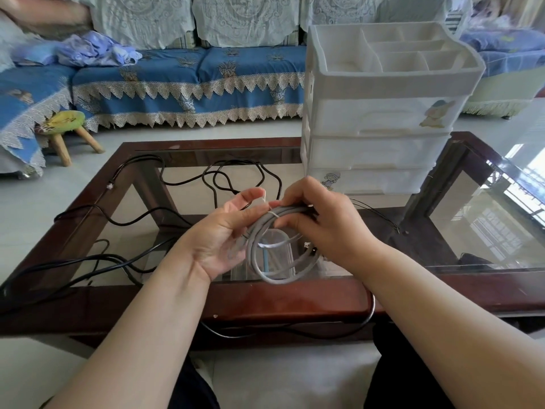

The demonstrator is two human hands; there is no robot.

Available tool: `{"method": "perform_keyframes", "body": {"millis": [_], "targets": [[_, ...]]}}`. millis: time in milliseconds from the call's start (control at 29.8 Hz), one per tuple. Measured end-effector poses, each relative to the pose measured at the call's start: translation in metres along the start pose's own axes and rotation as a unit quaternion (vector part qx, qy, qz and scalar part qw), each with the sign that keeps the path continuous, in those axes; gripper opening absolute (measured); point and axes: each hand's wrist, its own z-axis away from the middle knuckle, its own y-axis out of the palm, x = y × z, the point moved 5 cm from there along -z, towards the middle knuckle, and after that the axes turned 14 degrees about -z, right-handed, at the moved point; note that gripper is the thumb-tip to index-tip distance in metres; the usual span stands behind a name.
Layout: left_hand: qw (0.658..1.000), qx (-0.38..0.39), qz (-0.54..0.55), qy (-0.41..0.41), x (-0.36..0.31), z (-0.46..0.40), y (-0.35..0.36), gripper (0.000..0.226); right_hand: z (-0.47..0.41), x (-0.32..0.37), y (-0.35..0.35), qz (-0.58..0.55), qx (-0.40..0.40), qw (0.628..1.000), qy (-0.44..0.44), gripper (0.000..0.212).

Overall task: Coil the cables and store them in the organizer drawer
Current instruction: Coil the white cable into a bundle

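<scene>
A grey cable (265, 274) is wound into a small coil and held above the near edge of the glass table (265, 299). My right hand (321, 222) grips the top of the coil. My left hand (224, 231) supports the coil from the left, palm up, with a thin white tie (269, 208) at its fingertips, wrapped around the bundle. Loose black cables (141, 214) sprawl over the left half of the table. The white plastic organizer (380, 134) stands at the back right, its three drawers shut.
A black cable (295, 330) hangs off the table's front edge toward my lap. A blue sofa (188, 81) with lace trim runs behind the table. A small wooden stool (63, 125) stands at the left on the tiled floor.
</scene>
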Motion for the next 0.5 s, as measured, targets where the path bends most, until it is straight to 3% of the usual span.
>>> {"method": "perform_keyframes", "body": {"millis": [168,235,369,436,503], "targets": [[0.995,-0.027,0.059,0.076,0.004,-0.003,0.012,0.082,0.004,-0.007,0.006,-0.2,-0.072,0.974,0.077,0.016],[0.992,-0.033,0.093,0.084,0.004,-0.007,0.014,0.075,0.004,-0.011,0.009,-0.262,-0.106,0.952,0.115,0.014],[0.995,0.006,0.059,0.076,0.001,-0.011,0.025,0.057,0.006,-0.016,0.016,-0.382,-0.134,0.892,0.2,0.01],[0.994,-0.027,0.05,0.093,0.002,-0.017,0.022,0.061,0.007,-0.019,0.019,-0.431,-0.136,0.86,0.236,0.011],[0.987,-0.077,0.016,0.14,0.002,-0.019,0.021,0.039,0.009,-0.022,0.023,-0.464,-0.141,0.829,0.278,0.015]]}}
